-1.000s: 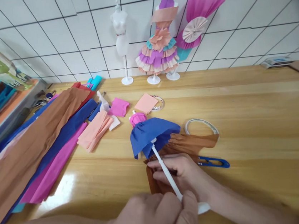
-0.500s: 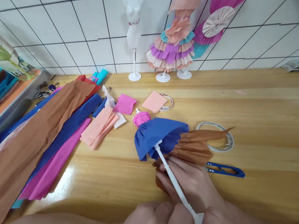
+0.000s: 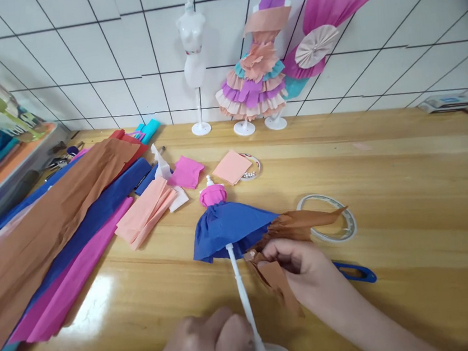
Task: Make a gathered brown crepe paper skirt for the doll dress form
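Note:
A small white mannequin (image 3: pixel 240 287) leans away from me, wearing a pink paper top (image 3: pixel 212 195) and a blue crepe paper skirt (image 3: pixel 232 225). Closed round its stand near the round base is my left hand (image 3: pixel 202 345). My right hand (image 3: pixel 299 269) pinches a gathered strip of brown crepe paper (image 3: pixel 280 283) just below the skirt's right edge. Part of the strip hangs below the fingers, and its other end stretches right across a roll of tape (image 3: pixel 350 224). Blue thread snips (image 3: pixel 357 272) lie beyond my right wrist, partly hidden by it.
Long folded crepe paper (image 3: pixel 53 218) in several colours covers the left side. Peach strips (image 3: pixel 147 212), a pink square (image 3: pixel 187 172) and a peach square (image 3: pixel 232 167) lie behind the mannequin. A bare mannequin (image 3: pixel 193 50) and two dressed ones, one in a ruffled dress (image 3: pixel 255 85), stand by the tiled wall.
The mannequin has turned more upright in view, its base shifting left with my left hand. My right hand has come out from behind the stand to its right, still holding the brown strip.

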`<action>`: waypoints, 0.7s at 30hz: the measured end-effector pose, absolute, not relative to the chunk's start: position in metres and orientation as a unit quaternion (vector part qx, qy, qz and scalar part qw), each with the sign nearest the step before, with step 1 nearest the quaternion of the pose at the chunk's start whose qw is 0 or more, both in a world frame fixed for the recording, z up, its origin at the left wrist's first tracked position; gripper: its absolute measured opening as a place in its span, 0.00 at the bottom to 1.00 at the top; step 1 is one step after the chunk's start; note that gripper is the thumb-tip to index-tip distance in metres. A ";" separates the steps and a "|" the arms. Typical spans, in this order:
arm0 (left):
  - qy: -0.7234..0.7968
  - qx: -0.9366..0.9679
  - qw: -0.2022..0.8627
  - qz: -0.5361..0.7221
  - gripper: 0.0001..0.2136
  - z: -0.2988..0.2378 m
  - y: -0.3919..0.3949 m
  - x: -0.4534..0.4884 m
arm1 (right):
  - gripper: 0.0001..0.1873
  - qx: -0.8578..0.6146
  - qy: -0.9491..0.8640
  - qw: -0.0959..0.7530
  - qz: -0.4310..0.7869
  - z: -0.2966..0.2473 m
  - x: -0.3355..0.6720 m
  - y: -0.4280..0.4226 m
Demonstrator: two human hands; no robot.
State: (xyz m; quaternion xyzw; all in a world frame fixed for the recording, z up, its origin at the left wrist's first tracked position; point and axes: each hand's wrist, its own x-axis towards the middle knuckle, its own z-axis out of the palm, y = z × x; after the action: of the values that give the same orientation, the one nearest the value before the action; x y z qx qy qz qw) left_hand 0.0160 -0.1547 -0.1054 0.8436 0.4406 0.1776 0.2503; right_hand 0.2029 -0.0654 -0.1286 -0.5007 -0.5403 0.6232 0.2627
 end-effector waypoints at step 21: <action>0.331 0.941 -0.039 0.053 0.11 -0.100 -0.100 0.020 | 0.13 -0.550 -0.419 0.284 0.664 -0.099 0.216 -0.058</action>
State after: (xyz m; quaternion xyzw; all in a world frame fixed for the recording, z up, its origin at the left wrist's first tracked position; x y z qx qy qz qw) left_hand 0.0197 -0.1002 -0.0999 0.9413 0.3312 0.0529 -0.0387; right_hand 0.2164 -0.0585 -0.0994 -0.5500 -0.4191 0.6644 0.2837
